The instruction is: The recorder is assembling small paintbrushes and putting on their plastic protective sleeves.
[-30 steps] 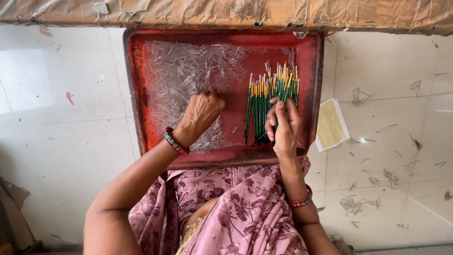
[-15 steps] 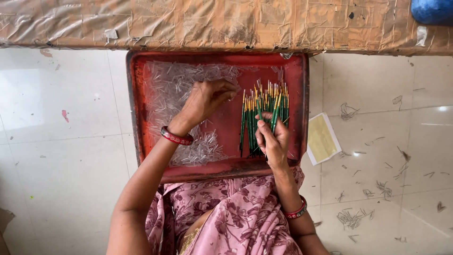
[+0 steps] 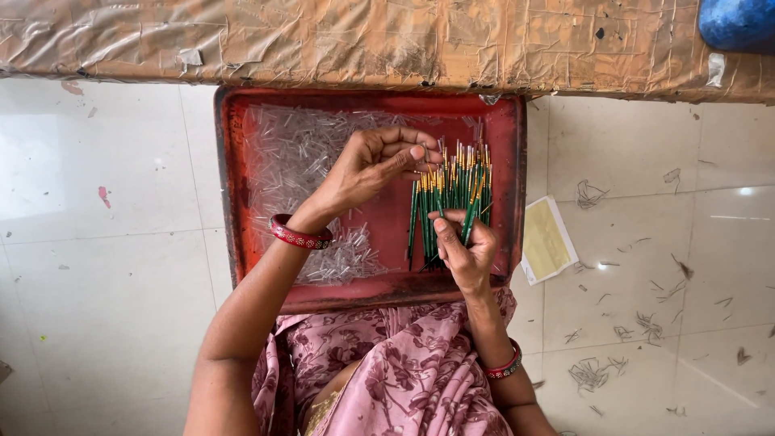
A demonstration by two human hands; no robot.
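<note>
Green-handled brushes [image 3: 452,202] with yellow bands near their tips lie in a loose row on the right half of a red tray [image 3: 508,161], pointing toward the far edge. Nearest the viewer is a lap in pink flowered cloth [image 3: 404,375], with the tray's near rim touching it. On each wrist sits a red bangle [image 3: 299,236]. The right hand [image 3: 464,250] rests over the near ends of the brushes, its fingers closed around one brush that it lifts at a slant from the row. The left hand [image 3: 375,165] is raised above the middle of the tray, palm up and fingers curled, thumb and forefinger pinched on a small clear tube [image 3: 425,151] just left of the brush tips. A heap of clear tubes [image 3: 299,161] covers the tray's left half. On the white tiled floor [image 3: 105,274] just right of the tray lies a yellow card [image 3: 547,240]. Beyond the tray's far edge runs a brown, tape-covered board [image 3: 363,40], with something blue [image 3: 739,23] at its far right corner.
</note>
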